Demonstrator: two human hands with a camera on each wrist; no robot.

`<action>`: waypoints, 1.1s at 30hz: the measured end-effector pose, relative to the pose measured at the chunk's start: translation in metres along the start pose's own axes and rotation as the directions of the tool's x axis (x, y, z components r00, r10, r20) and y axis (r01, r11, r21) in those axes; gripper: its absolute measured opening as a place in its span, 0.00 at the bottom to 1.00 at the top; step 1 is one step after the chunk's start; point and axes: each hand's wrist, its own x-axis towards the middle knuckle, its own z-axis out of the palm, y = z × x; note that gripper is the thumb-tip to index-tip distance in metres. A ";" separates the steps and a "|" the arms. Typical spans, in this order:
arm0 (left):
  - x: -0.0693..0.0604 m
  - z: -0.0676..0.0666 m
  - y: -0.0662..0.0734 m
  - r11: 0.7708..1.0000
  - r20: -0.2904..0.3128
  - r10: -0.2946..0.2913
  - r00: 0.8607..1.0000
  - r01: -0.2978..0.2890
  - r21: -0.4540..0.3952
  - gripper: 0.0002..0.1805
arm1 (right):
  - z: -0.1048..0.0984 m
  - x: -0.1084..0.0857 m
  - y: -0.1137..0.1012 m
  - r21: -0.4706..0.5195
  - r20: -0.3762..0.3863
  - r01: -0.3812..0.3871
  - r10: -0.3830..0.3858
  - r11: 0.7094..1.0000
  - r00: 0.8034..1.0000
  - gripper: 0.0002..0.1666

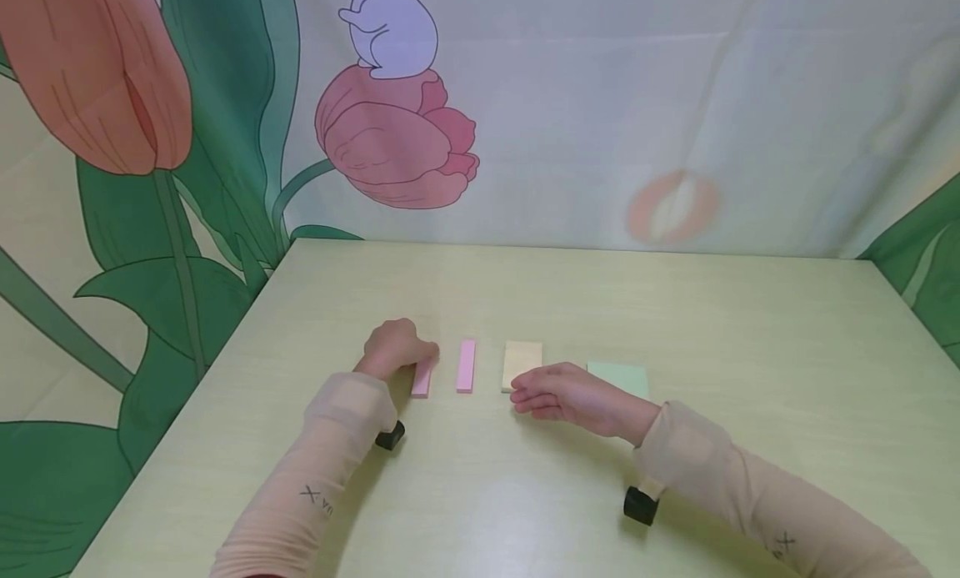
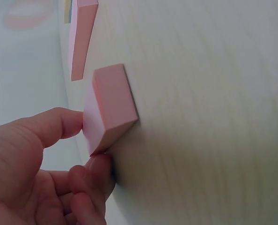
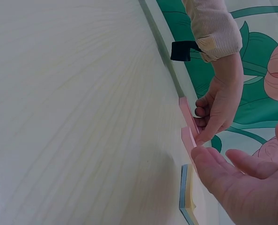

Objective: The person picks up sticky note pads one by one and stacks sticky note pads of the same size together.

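My left hand pinches a narrow pink sticky note pad at its far end, thumb on one side and a finger on the other. In the left wrist view this pink pad lies on the table. A second narrow pink pad lies parallel, just to its right. Further right is a yellow pad, with a blue layer under it in the right wrist view. My right hand, fingers extended, hovers by the yellow pad's near right corner and hides part of it. Behind that hand lies a partly covered green pad.
The pads lie in a loose row on a pale wood-grain table. Behind the far edge hangs a cloth printed with tulips and a white animal. Black wrist devices sit under both cuffs.
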 end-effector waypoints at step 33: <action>-0.005 -0.011 0.006 0.997 0.049 0.024 0.999 -0.021 -0.078 0.21 | -0.001 0.000 0.003 0.013 -0.032 -0.015 0.015 1.000 0.999 0.29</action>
